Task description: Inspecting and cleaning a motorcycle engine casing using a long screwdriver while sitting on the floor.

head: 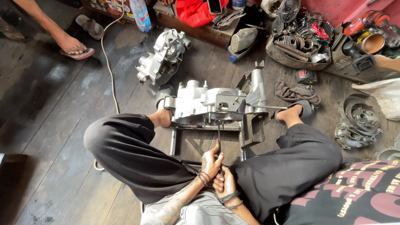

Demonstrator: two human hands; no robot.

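Hands: left hand [211,163] and right hand [225,183] sit close together between the person's knees, the left just above the right.
Left grip: fingers curled tight round the lower end of a thin dark tool shaft [218,134], thumb pointing up along it.
Right grip: fingers folded near the same handle below the left hand; whether they actually clasp it cannot be told, as the handle is hidden.
Tool: shaft stands nearly upright in the picture, its top end meeting the underside of the engine case [208,104].
Engine case: silver cast metal, lying on the wooden floor [50,125] in front of the person, resting on a grey metal frame [246,137] with tube legs.
Feet: left foot [162,114] in a grey sandal presses against the left end of the engine case; right foot [293,111] in a grey sandal is planted to the right of it, beside a thin rod sticking out.
Second case half: another silver casting [164,56] lies further away on the floor, apart from the first.
Cable: pale cord [109,62] runs across the boards on the left.
Surroundings: dark rag [293,91] near the right foot; tray of springs and parts [298,41] beyond; round engine cover [358,121] far right; clear plastic bottle [140,14] at top.
Other person: a bare foot in a sandal [75,46] at upper left.
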